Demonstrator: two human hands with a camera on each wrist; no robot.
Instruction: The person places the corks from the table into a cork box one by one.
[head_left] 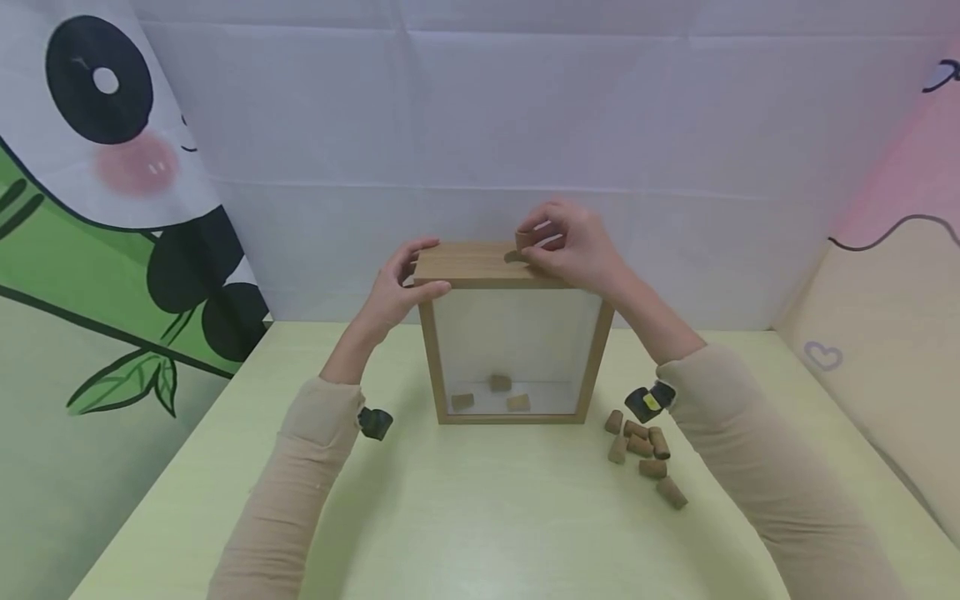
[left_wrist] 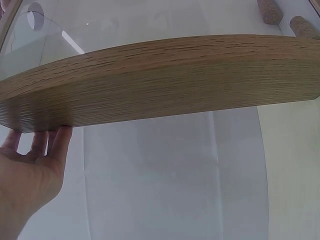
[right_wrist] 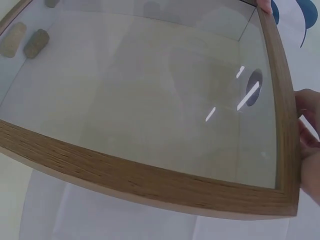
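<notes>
Two hands are laid on the top edge of an upright wooden frame box (head_left: 513, 333), which stands near the middle of the tabletop (head_left: 465, 517), toward its far edge. The left hand (head_left: 401, 283) is curled over the top left corner of the box, thumb in front and fingers behind, apparently to keep the box steady and upright. A cork (head_left: 527, 239) is pinched in the fingers of the right hand (head_left: 577, 246), held right at the top edge of the box beside what looks like a slot; the cork seems to be held there because the slot is the only way in, the front being closed by a clear pane. Three corks (head_left: 498, 393) are counted inside, lying on the bottom of the box behind the pane; two of them are also seen through the pane in the right wrist view. Six loose corks (head_left: 643, 454) appear to be gathered in a small heap on the tabletop just to the right of the box, toward the right edge and close under the right sleeve, within easy reach of the hand that feeds them; the exact count is hard to tell where they overlap. Behind the tabletop a pale cloth backdrop (head_left: 525, 125) is hung.
</notes>
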